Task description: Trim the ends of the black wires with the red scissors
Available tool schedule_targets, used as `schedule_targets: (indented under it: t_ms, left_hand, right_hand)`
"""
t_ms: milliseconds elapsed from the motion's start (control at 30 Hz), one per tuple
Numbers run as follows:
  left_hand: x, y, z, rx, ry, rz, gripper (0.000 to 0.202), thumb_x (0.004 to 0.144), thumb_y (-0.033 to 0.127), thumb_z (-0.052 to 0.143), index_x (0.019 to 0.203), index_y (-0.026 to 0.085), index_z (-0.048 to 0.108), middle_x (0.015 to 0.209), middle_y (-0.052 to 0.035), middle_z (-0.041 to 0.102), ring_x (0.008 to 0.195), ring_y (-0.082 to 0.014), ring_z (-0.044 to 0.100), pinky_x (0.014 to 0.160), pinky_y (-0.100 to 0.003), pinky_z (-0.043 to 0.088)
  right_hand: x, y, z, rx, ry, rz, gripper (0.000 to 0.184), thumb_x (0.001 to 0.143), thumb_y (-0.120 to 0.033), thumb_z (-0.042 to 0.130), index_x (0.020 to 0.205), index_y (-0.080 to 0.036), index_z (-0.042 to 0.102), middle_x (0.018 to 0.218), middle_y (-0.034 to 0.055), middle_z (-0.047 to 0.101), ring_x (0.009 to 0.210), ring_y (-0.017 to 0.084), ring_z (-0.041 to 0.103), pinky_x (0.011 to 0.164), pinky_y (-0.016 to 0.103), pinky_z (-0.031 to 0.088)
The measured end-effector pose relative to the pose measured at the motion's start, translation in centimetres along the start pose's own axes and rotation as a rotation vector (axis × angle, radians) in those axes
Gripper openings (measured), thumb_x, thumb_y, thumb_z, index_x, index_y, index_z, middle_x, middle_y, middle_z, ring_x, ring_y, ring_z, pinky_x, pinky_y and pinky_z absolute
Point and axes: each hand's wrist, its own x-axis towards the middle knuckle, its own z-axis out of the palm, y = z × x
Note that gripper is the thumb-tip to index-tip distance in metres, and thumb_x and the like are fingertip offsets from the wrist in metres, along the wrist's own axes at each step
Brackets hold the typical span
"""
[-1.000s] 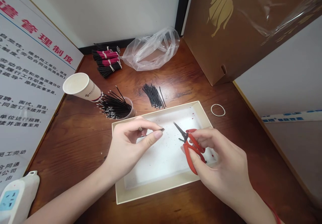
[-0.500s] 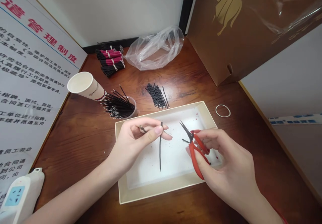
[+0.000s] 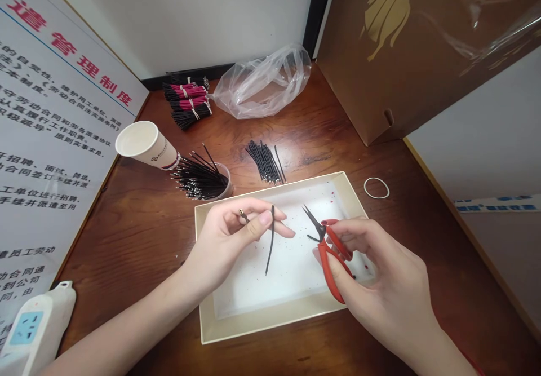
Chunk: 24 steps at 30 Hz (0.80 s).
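here, the left hand (image 3: 224, 240) is pinching a thin black wire (image 3: 269, 252) between thumb and fingers, its long axis running toward the near edge of a cream tray (image 3: 270, 324), while the right hand (image 3: 380, 274), farther off, is gripping red-handled snips (image 3: 332, 266).

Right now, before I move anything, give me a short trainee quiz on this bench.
1. What tool is in the right hand?
2. True or false: the rubber band lies inside the tray.
3. Which hand holds the black wire?

Key:
1. Red-handled scissors.
2. False: it lies on the wooden table, outside the tray.
3. The left hand.
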Motion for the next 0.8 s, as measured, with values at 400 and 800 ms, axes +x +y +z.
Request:
schedule_targets:
  t_ms: [400, 800]
  left_hand:
    - [0.1, -0.1, 0.0, -0.047, -0.067, 0.01, 0.018, 0.086, 0.038, 0.074, 0.083, 0.021, 0.068, 0.069, -0.0004, 0.076, 0.06, -0.0101, 0.056, 0.06, -0.023, 0.037]
    - [0.8, -1.1, -0.2, -0.042, 0.135, 0.096, 0.024, 0.091, 0.042, 0.063, 0.097, 0.019, 0.062, 0.084, -0.003, 0.069, 0.069, -0.0105, 0.051, 0.063, -0.023, 0.037]
  right_hand:
    - [0.6, -3.5, 1.6, 0.594, -0.181, 0.585, 0.027, 0.073, -0.032, 0.077, 0.075, -0.019, 0.053, 0.073, 0.0012, 0.07, 0.07, 0.012, 0.068, 0.066, 0.022, 0.057]
    - [10.5, -1.5, 0.4, -0.049, -0.119, 0.375, 0.023, 0.086, -0.032, 0.069, 0.095, -0.017, 0.054, 0.094, 0.0043, 0.072, 0.078, 0.011, 0.068, 0.064, 0.02, 0.05]
